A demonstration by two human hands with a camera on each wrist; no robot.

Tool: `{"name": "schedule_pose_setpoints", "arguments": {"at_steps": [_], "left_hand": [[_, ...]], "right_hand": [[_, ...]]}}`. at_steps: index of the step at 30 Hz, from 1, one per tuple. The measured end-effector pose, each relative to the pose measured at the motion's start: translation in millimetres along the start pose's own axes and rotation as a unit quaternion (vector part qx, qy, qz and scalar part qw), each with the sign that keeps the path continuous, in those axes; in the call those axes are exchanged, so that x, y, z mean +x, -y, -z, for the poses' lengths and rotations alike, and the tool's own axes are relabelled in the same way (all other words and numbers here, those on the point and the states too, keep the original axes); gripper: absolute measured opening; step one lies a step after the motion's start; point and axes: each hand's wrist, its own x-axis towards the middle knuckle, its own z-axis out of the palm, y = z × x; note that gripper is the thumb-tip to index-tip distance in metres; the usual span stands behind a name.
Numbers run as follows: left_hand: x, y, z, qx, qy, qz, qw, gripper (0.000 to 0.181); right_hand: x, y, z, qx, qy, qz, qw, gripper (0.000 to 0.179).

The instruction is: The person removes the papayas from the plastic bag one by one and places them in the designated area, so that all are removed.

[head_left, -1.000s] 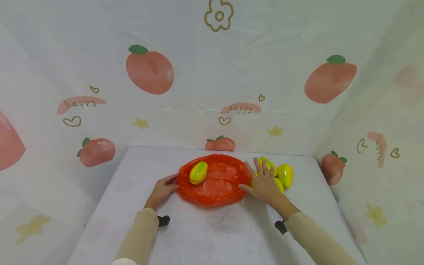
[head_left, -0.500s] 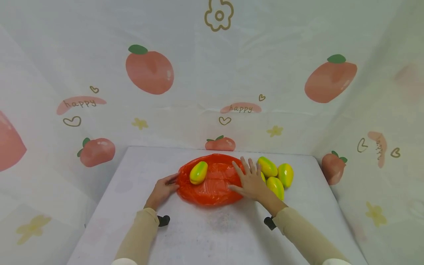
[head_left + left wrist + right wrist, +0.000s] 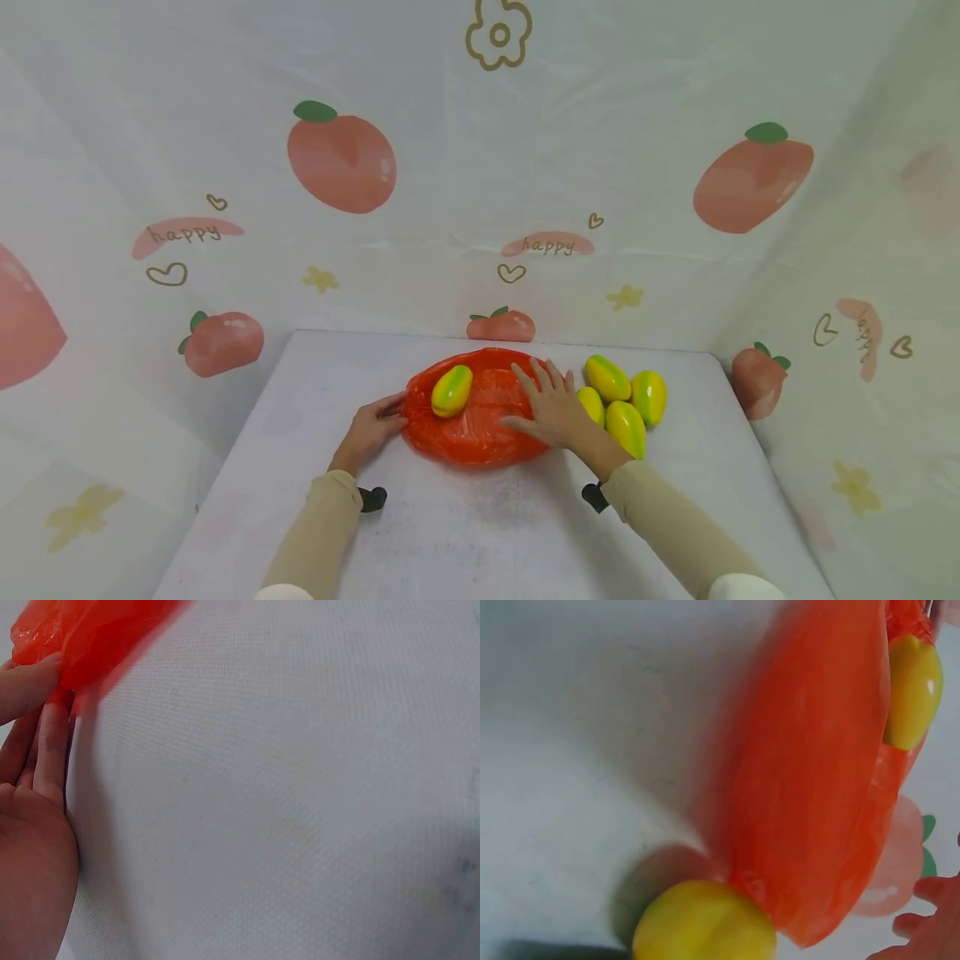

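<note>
A red plastic bag (image 3: 472, 437) lies on the table with its mouth spread wide. Inside it, toward the left, rests one yellow fruit (image 3: 452, 392) with a green stripe, shaped like a mango. My left hand (image 3: 367, 433) holds the bag's left rim; in the left wrist view the thumb and fingers pinch the red film (image 3: 97, 637). My right hand (image 3: 557, 412) is over the bag's right part, fingers spread, holding nothing, and it hides part of the right rim. In the right wrist view the fingertips show at the lower right, apart from the bag (image 3: 810, 765).
Several more yellow-green fruits (image 3: 648, 398) sit grouped on the table just right of the bag, beside my right wrist. The white table (image 3: 480, 542) ends at a printed cloth wall (image 3: 420, 292) behind, with cloth on both sides too.
My right hand has moved left, away from the fruits and over the bag's right part, so the fruits show more fully. The left hand keeps its place on the rim.
</note>
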Motion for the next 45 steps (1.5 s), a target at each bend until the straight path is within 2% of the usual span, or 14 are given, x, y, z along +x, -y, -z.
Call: {"name": "schedule_pose_setpoints", "arguments": {"at_steps": [12,20,31,39,45], "left_hand": [[1.9,2.3,-2.3,-0.011,0.002,0.017,0.9998,0.053],[1.0,-1.6,0.9,-0.011,0.002,0.008,0.9999,0.053],[-0.2,0.2,-1.2,0.000,-0.002,-0.001,1.0000,0.053],[2.4,2.5,-1.9,-0.013,0.008,0.009,0.9998,0.053],[1.5,1.4,-1.6,-0.011,0.003,0.006,0.9999,0.053]], "right_hand": [[13.1,20,5,0.003,0.010,0.031,0.9994,0.098],[28.9,28,5,-0.002,0.022,0.050,0.9985,0.098],[39.3,45,7,-0.001,0.044,0.074,0.9963,0.100],[48.4,61,5,-0.011,0.064,0.102,0.9927,0.101],[53.4,71,4,-0.001,0.074,0.113,0.9908,0.100]]}}
